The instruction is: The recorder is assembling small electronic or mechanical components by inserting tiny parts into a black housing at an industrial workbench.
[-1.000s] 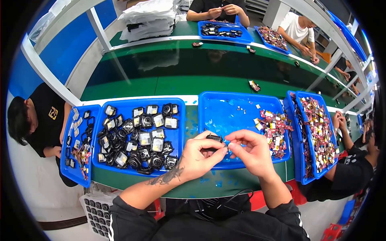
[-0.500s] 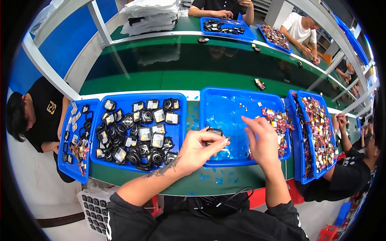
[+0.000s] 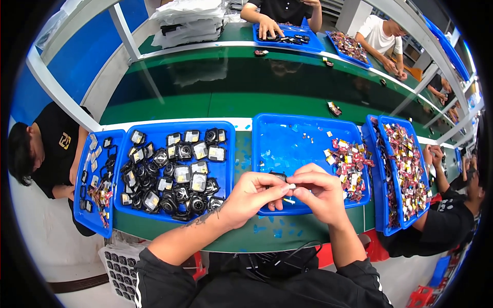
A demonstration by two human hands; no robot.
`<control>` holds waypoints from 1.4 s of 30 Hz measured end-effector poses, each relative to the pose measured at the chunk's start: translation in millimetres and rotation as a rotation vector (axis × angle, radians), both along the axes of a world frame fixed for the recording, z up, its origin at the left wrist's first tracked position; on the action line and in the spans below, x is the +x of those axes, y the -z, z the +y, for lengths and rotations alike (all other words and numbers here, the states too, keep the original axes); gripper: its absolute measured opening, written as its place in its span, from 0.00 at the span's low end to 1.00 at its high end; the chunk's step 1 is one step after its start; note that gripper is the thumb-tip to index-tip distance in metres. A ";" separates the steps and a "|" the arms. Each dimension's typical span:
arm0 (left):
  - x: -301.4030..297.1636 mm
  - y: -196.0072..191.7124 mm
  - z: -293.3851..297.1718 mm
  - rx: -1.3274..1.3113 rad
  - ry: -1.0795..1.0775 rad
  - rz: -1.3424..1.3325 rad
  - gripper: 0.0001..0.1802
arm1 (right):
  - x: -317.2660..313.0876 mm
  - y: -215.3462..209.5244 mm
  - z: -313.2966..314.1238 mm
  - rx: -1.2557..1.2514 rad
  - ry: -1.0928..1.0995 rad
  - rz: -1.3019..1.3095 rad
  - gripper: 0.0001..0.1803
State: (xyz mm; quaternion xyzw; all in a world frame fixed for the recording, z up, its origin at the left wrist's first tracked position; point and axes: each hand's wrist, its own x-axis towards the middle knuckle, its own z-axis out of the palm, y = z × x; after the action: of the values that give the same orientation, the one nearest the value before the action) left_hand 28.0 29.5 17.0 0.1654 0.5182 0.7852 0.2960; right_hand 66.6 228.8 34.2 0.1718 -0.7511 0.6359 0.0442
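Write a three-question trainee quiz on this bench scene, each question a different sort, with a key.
1. True or false: the left hand and right hand meet over the near edge of the middle tray.
2. Which tray holds the black round parts? A) the one left of the hands B) the middle tray C) the far right tray
3. Fill in: the small colourful pieces in the middle tray lie piled at its ____ side.

Key: 1 true; 2 A; 3 right
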 end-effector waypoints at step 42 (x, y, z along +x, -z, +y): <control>-2.1 -2.7 3.1 -0.161 -0.260 0.188 0.32 | 7.1 -9.7 -2.0 -0.186 0.399 0.013 0.06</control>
State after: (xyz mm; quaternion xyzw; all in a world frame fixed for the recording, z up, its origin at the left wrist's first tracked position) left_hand 25.9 32.6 19.7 0.1455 0.6217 0.7539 0.1544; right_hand 73.7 226.8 43.9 0.0189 -0.7081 0.6799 0.1896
